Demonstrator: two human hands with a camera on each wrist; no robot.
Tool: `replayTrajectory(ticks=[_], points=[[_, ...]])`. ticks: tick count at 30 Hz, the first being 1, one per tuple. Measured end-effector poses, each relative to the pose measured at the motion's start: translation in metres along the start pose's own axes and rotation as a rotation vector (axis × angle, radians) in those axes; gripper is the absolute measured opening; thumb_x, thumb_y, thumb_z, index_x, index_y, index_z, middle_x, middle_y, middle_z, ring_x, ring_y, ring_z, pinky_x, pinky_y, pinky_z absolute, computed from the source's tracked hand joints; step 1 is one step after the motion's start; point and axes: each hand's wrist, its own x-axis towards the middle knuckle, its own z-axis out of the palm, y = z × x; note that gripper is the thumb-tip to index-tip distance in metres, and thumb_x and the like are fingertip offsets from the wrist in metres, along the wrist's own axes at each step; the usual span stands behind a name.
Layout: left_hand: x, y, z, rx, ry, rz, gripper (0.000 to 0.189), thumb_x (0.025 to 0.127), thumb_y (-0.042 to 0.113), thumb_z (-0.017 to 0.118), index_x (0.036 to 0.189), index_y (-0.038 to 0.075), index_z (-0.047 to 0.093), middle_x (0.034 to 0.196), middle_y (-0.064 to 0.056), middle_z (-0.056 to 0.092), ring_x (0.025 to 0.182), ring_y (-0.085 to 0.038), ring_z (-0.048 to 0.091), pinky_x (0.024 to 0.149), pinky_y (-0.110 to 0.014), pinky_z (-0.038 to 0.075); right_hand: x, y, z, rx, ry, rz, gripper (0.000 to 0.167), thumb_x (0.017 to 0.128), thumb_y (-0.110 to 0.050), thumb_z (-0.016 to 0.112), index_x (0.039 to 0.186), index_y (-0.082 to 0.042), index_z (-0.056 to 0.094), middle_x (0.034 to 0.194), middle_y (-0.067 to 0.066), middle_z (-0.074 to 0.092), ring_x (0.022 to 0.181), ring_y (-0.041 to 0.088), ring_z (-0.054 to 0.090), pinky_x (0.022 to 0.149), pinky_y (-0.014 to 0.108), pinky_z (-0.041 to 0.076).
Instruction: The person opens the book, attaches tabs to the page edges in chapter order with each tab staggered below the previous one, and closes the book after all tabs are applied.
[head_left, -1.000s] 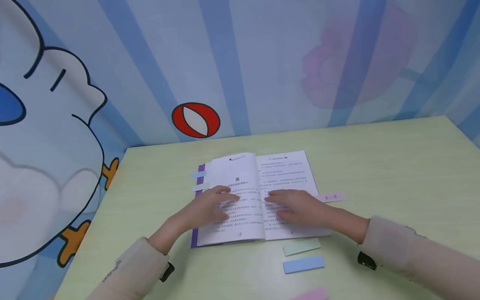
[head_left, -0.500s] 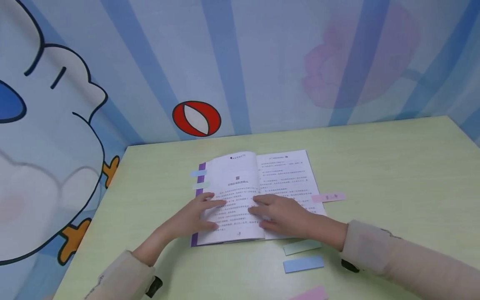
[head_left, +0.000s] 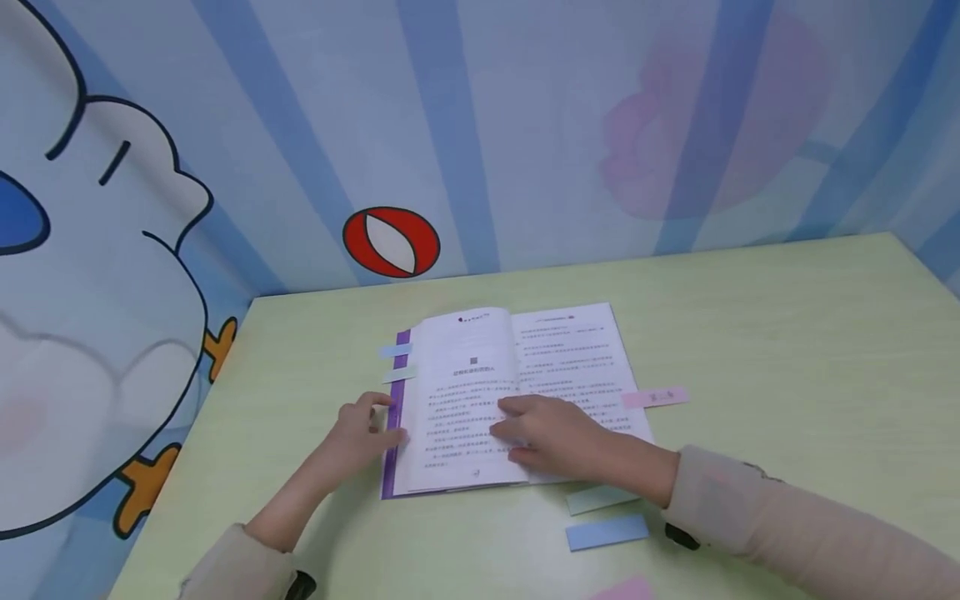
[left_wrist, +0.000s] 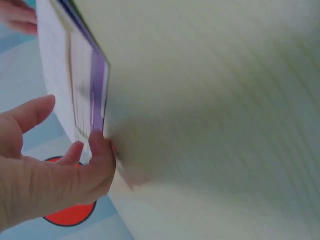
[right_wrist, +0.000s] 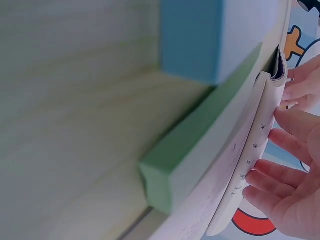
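An open book [head_left: 457, 342] with printed pages and a purple cover edge lies flat on the table. My left hand [head_left: 352, 437] is at its left edge; in the left wrist view the fingertips [left_wrist: 100, 142] touch the purple cover edge [left_wrist: 97, 75], while the thumb stands apart over the pages. My right hand [head_left: 558, 433] rests across the book's middle, its extended fingers [right_wrist: 280, 172] on the left page near the fold. A pink sticky tab [head_left: 656, 397] with handwriting sticks out on the right side. Blue [head_left: 396, 351] and green [head_left: 400, 375] tabs stick out on the left.
Below the book lie a green sticky-note pad [head_left: 600, 499], partly under the right forearm in the head view, a blue pad [head_left: 607, 532] and a pink pad [head_left: 624, 589]. Behind the pale table [head_left: 765, 333] rises a wall [head_left: 547, 167] with cartoon pictures.
My left hand has moved left, off the page to the book's left edge. My right hand has shifted left, from the right page across the fold onto the left page.
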Motion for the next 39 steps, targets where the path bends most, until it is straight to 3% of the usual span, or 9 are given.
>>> replayTrajectory(ticks=[3,5,12,15,18,20,25,29,39], points=[[0.001,-0.001,-0.005,-0.148,-0.059,-0.057,0.054,0.090,0.021,0.061,0.133,0.001,0.036,0.130,-0.025,0.037,0.102,-0.031,0.047,0.081,-0.037,0.047,0.000,0.000,0.001,0.007,-0.003,0.016,0.030,0.080,-0.015,0.072,0.108,-0.006,0.069,0.121,0.020,0.059,0.112,0.031,0.056,0.091,0.040,0.047],[0.002,-0.002,-0.007,-0.214,-0.087,-0.093,0.056,0.091,0.022,0.061,0.135,0.002,0.034,0.129,-0.022,0.039,0.097,-0.028,0.049,0.078,-0.034,0.048,0.001,0.001,0.001,0.014,-0.001,0.019,0.030,0.080,-0.014,0.073,0.108,-0.006,0.070,0.120,0.019,0.059,0.112,0.031,0.056,0.092,0.040,0.046],[0.005,-0.008,-0.011,-0.419,-0.115,-0.154,0.062,0.092,0.019,0.059,0.140,0.002,0.024,0.126,-0.019,0.039,0.089,-0.020,0.048,0.069,-0.025,0.042,0.001,0.001,0.003,0.041,0.011,0.028,0.030,0.078,-0.013,0.074,0.106,-0.005,0.070,0.119,0.019,0.060,0.112,0.031,0.056,0.093,0.040,0.046],[0.007,-0.011,-0.012,-0.486,-0.112,-0.178,0.064,0.092,0.020,0.058,0.142,0.001,0.022,0.116,-0.016,0.044,0.081,-0.016,0.045,0.064,-0.024,0.039,0.001,0.000,0.004,0.051,0.007,0.041,0.030,0.077,-0.013,0.074,0.106,-0.005,0.070,0.120,0.019,0.060,0.112,0.031,0.056,0.093,0.040,0.046],[0.009,-0.011,-0.010,-0.485,-0.100,-0.172,0.063,0.092,0.022,0.059,0.141,-0.001,0.027,0.101,-0.010,0.050,0.072,-0.014,0.042,0.060,-0.024,0.036,0.001,0.000,0.004,0.065,0.001,0.061,0.033,0.077,-0.013,0.074,0.108,-0.004,0.069,0.121,0.019,0.059,0.112,0.031,0.056,0.092,0.040,0.046],[0.008,-0.007,-0.007,-0.478,-0.084,-0.149,0.062,0.090,0.021,0.062,0.138,-0.003,0.031,0.097,-0.009,0.053,0.071,-0.013,0.046,0.060,-0.024,0.039,0.001,0.000,0.003,0.082,-0.003,0.083,0.036,0.077,-0.013,0.074,0.112,-0.003,0.067,0.121,0.019,0.059,0.112,0.031,0.056,0.093,0.041,0.046],[0.004,0.005,0.004,-0.476,-0.020,-0.084,0.068,0.082,0.014,0.071,0.134,-0.003,0.030,0.104,-0.016,0.057,0.075,-0.016,0.060,0.066,-0.027,0.051,0.001,-0.001,0.001,0.112,0.000,0.121,0.042,0.078,-0.013,0.074,0.117,-0.001,0.064,0.123,0.019,0.057,0.112,0.031,0.056,0.094,0.041,0.045],[0.000,0.012,0.005,-0.461,0.023,-0.054,0.071,0.080,0.007,0.072,0.135,0.001,0.028,0.107,-0.018,0.056,0.074,-0.017,0.061,0.064,-0.026,0.051,0.001,-0.001,0.001,0.130,0.000,0.135,0.044,0.078,-0.012,0.074,0.118,0.000,0.063,0.123,0.019,0.057,0.112,0.030,0.056,0.093,0.039,0.045],[-0.003,0.033,-0.001,-0.382,0.034,-0.032,0.071,0.082,0.009,0.070,0.141,0.005,0.029,0.114,-0.017,0.057,0.082,-0.020,0.061,0.072,-0.029,0.053,0.002,-0.003,-0.001,0.254,0.053,0.210,0.046,0.083,-0.012,0.067,0.124,0.005,0.056,0.127,0.020,0.054,0.119,0.032,0.050,0.100,0.042,0.039]])
